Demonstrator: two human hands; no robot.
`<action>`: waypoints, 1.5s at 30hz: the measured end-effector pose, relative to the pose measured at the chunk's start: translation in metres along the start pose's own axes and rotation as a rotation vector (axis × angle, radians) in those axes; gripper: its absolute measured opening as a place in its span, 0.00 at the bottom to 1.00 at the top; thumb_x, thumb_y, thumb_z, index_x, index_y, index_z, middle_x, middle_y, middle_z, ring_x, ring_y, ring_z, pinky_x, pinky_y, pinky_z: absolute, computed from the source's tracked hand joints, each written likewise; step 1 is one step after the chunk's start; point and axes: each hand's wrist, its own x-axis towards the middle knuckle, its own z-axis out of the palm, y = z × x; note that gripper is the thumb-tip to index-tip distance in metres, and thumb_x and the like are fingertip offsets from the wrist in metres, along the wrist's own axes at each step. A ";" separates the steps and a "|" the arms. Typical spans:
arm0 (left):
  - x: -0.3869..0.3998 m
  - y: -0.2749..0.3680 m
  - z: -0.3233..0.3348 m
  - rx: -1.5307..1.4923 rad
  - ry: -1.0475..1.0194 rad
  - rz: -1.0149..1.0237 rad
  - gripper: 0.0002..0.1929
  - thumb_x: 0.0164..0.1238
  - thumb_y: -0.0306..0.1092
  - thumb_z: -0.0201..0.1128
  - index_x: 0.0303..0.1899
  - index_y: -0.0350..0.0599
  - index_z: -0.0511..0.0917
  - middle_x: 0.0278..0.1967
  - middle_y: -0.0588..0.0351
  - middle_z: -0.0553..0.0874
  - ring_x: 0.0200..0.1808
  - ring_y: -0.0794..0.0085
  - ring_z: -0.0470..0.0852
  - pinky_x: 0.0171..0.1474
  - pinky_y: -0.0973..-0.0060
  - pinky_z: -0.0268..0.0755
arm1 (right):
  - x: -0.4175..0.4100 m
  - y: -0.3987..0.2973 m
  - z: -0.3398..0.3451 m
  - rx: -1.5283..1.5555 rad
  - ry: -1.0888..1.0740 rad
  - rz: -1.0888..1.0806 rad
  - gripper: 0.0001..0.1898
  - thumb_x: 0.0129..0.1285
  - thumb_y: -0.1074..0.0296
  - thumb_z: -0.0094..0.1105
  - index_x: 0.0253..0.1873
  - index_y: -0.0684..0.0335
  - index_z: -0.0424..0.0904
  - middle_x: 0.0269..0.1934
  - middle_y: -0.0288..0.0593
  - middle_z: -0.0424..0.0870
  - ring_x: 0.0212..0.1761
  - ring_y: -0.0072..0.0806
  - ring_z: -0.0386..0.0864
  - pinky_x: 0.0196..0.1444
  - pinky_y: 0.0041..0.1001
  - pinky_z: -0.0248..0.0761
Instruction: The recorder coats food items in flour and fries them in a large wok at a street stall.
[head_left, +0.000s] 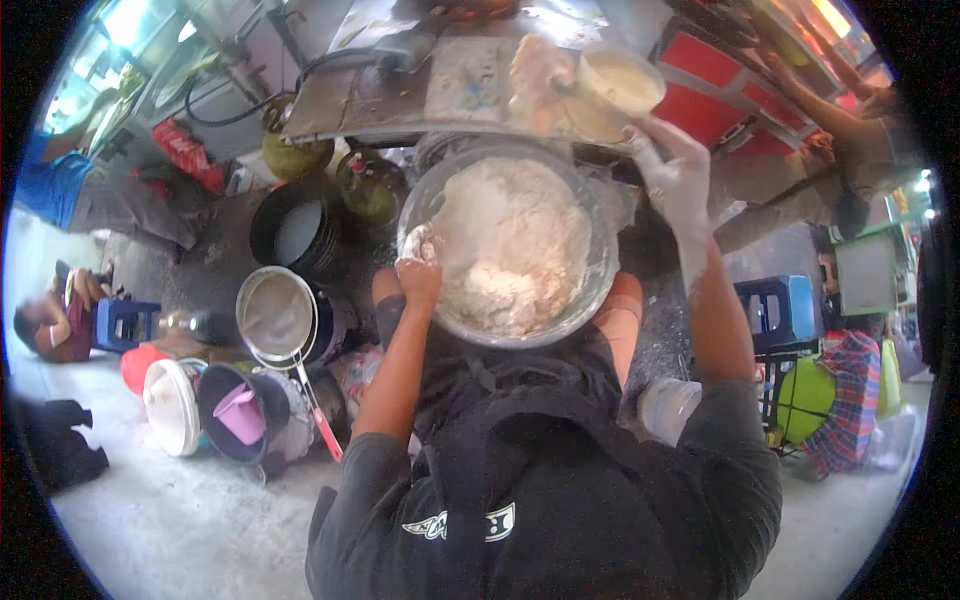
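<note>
A large round metal basin rests between my knees, with a heap of pale flour in it. My left hand, coated with flour, grips the basin's left rim. Out past the basin's upper right edge, my right hand is raised, whitened with flour up to the forearm. Its fingertips are at a round container of pale yellowish content near the table edge; blur hides whether they grip it. Just left of this container lies a pinkish, lumpy mass, also blurred.
A low table stands beyond the basin. To the left are a black bucket, a sieve with a red handle, green gas cylinders and a dark bucket holding a pink scoop. Blue stools and other people are at both sides.
</note>
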 end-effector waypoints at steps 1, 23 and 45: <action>0.002 -0.018 0.008 0.013 0.008 -0.014 0.16 0.68 0.27 0.53 0.54 0.33 0.78 0.47 0.41 0.85 0.51 0.47 0.82 0.57 0.59 0.73 | -0.010 -0.006 0.013 -0.081 -0.062 -0.022 0.12 0.64 0.73 0.67 0.50 0.71 0.85 0.43 0.48 0.89 0.43 0.26 0.86 0.49 0.23 0.77; 0.061 -0.060 0.121 0.286 -0.455 -0.184 0.38 0.60 0.58 0.64 0.58 0.27 0.76 0.51 0.31 0.83 0.56 0.43 0.81 0.61 0.58 0.73 | -0.208 0.088 0.075 -0.033 -0.168 0.332 0.20 0.59 0.68 0.68 0.54 0.72 0.79 0.41 0.56 0.85 0.42 0.31 0.85 0.43 0.28 0.76; 0.080 -0.168 0.222 0.051 -0.329 -0.059 0.31 0.74 0.51 0.48 0.74 0.55 0.58 0.42 0.38 0.87 0.41 0.43 0.86 0.50 0.50 0.76 | -0.216 0.107 0.081 -0.216 0.148 0.032 0.22 0.54 0.64 0.72 0.53 0.67 0.81 0.30 0.49 0.81 0.28 0.44 0.80 0.31 0.36 0.73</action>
